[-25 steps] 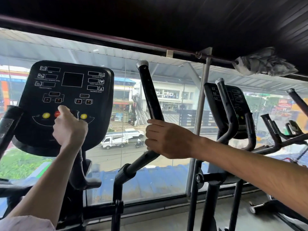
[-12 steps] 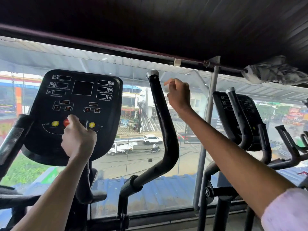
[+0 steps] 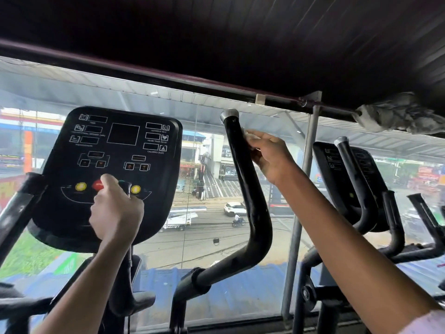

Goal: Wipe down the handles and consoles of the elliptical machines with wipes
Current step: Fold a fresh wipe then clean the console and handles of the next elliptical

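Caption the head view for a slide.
Right hand presses a wipe on the elliptical's tall black handle; left hand grips the lower grip below the console.

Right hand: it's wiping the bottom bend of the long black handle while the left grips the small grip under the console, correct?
Not quite. In the head view the right hand presses the wipe against the long black handle near its top, just below the silver end cap, not at the bottom bend. The left hand does grip the small grip below the console.
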